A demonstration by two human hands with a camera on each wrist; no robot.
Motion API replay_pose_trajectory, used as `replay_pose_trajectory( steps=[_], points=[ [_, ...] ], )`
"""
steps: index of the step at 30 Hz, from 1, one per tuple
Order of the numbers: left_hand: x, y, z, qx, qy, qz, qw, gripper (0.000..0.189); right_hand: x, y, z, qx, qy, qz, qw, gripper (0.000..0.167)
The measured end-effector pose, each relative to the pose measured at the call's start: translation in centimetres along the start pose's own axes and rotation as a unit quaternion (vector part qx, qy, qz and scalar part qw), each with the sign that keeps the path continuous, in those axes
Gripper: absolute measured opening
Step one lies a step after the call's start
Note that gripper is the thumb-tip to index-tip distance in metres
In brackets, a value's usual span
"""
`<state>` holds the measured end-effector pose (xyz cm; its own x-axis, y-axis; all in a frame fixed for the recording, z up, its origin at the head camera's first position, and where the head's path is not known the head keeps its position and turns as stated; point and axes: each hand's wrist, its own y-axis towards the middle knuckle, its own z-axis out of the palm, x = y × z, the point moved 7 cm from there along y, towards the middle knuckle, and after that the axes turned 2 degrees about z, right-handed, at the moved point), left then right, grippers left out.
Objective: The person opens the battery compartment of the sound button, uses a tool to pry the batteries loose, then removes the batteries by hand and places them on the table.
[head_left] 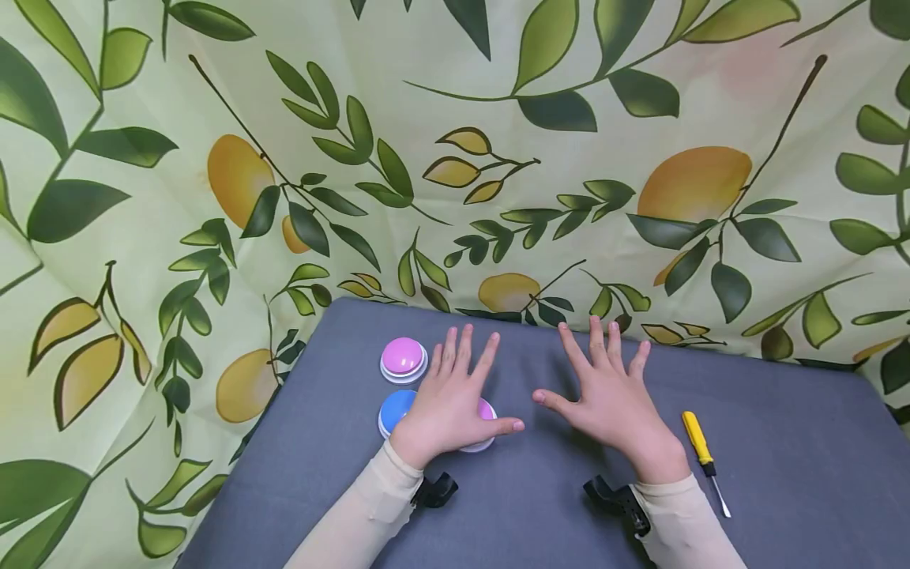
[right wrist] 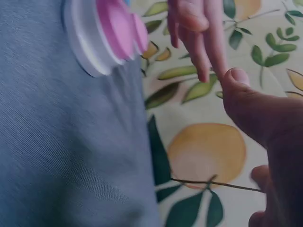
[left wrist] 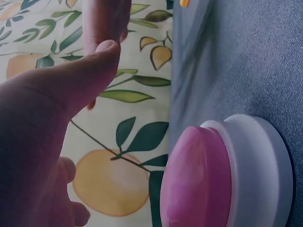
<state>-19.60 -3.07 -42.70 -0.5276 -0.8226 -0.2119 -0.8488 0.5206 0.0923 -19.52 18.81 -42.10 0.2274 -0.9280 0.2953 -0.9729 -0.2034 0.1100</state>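
My left hand (head_left: 449, 399) hovers with spread, straight fingers and holds nothing. Under and around it are three dome-topped buttons on white bases. One pink button (head_left: 402, 356) is left of the fingertips, a blue button (head_left: 395, 408) is partly covered by the hand, and a second pink button (head_left: 486, 411) shows beside the thumb. That dome looms large as a pink button (left wrist: 196, 177) in the left wrist view. To the right, my right hand (head_left: 613, 401) is also spread above the table, its fingers straight and nothing in them.
A screwdriver (head_left: 698, 439) with a yellow handle lies right of the right hand, its tip toward me. The dark grey table (head_left: 519, 521) meets a leaf-and-fruit patterned cloth (head_left: 469, 229) behind and at the left. Black straps (head_left: 615, 504) sit at both wrists.
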Motion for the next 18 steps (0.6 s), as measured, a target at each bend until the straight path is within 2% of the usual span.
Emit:
replay_pose_trajectory(
  steps=[7, 14, 18],
  points=[
    [0.5, -0.2, 0.4, 0.032, -0.026, 0.007, 0.9991, 0.131, 2.4, 0.5, 2.6, 0.011, 0.072, -0.068, 0.995, 0.113],
    [1.6, -0.6, 0.7, 0.096, -0.05, -0.006, 0.9941, 0.13, 4.7, 0.2, 4.6, -0.003, 0.105, -0.117, 0.9876, 0.091],
    [2.3, -1.1, 0.9, 0.119, -0.058, -0.016, 0.991, 0.13, 5.9, 0.0, 5.5, -0.001, 0.121, -0.136, 0.9834, 0.084]
  ],
)
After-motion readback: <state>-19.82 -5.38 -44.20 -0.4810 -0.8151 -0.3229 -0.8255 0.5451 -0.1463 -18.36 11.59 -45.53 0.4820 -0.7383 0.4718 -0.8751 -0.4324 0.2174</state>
